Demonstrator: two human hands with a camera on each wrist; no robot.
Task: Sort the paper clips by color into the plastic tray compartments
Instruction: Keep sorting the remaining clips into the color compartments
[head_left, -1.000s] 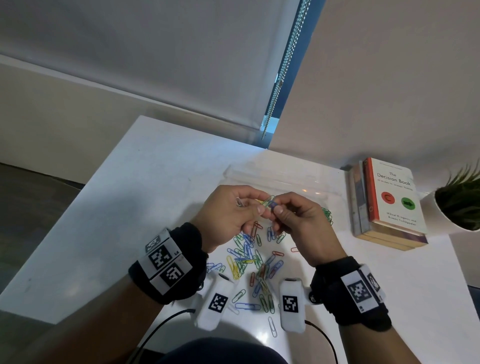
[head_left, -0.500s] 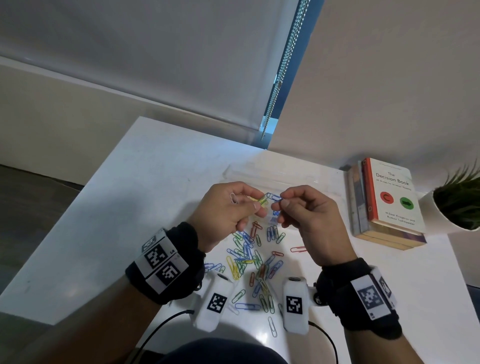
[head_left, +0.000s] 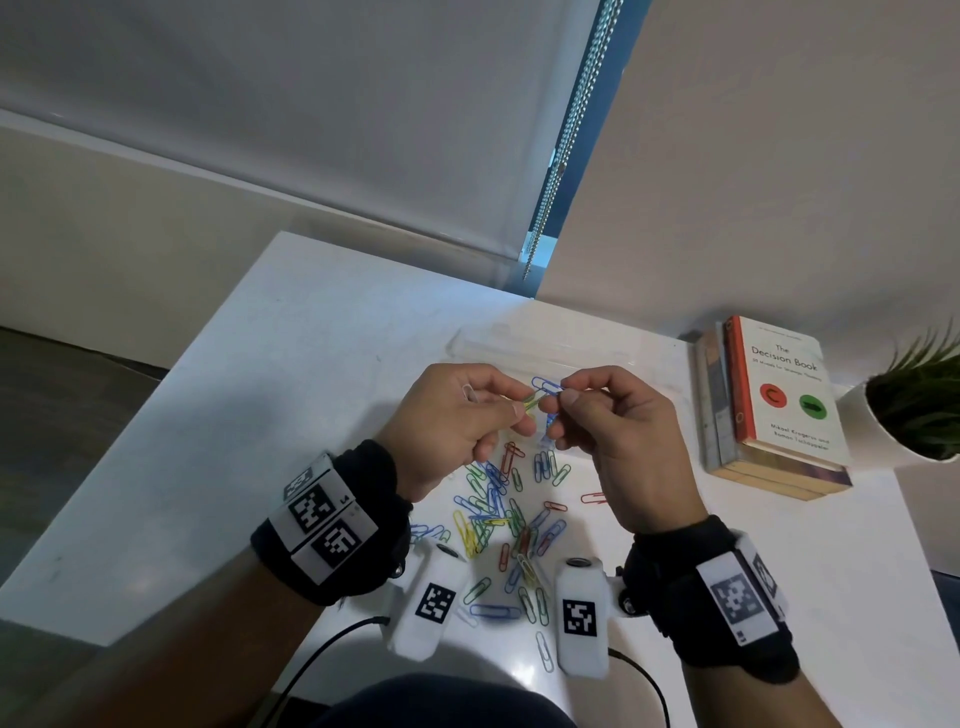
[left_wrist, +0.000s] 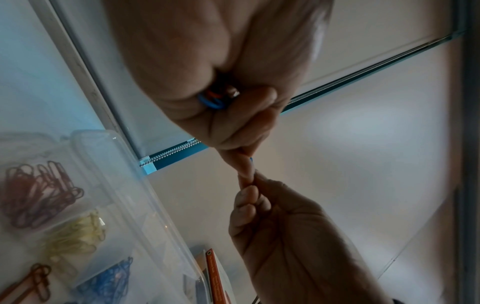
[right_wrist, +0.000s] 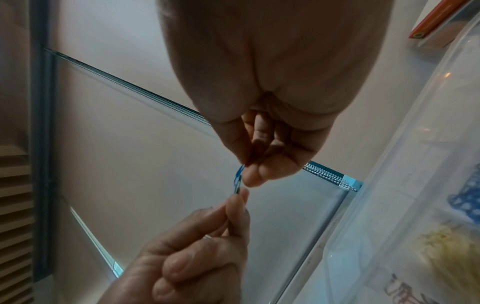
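Note:
Both hands are raised over a pile of mixed coloured paper clips (head_left: 498, 514) on the white table (head_left: 260, 389). My right hand (head_left: 563, 392) pinches a blue clip (head_left: 545, 385) that hooks into a yellow-green clip (head_left: 532, 402), which my left hand (head_left: 522, 402) pinches. The left palm also grips several more clips (left_wrist: 213, 98). In the right wrist view the blue clip (right_wrist: 239, 174) sits between the two pinches. The clear plastic tray (head_left: 519, 348) lies just beyond the hands. Its compartments hold red clips (left_wrist: 33, 195), yellow clips (left_wrist: 75, 238) and blue clips (left_wrist: 109, 283).
A stack of books (head_left: 779, 405) lies to the right of the tray, with a potted plant (head_left: 914, 400) beyond it. A blind chain (head_left: 571, 130) hangs at the window behind. The table's left edge (head_left: 156, 395) runs diagonally and drops to the floor.
The hands, fingertips together a second ago, have drawn slightly apart. The blue clip now shows between them, pulled out from the yellow-green one.

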